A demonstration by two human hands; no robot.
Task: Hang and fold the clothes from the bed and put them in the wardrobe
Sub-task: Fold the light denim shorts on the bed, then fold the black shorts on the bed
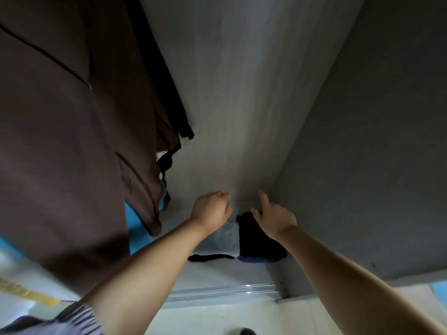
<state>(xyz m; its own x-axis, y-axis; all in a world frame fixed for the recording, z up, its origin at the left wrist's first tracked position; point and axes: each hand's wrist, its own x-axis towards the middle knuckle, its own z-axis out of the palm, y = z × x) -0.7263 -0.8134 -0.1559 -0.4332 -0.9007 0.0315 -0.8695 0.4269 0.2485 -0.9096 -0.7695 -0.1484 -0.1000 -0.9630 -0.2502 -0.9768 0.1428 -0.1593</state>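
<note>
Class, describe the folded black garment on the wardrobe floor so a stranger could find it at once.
Start at the wardrobe's right wall and follow it down to the back corner of the floor. Two folded stacks lie there side by side, under the person's hands. The black garment is the one nearer that wall, on top of something blue; its neighbour to the left is a pale grey garment.

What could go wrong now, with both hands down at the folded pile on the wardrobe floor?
1. The left hand and right hand hover over the folded grey garment and black garment; a careless pull back might drag the folds open.
2. The pile's front edge lies near the sliding door track, so the door could catch it.
3. The hanging brown garment crowds the left arm and may be brushed.
</note>
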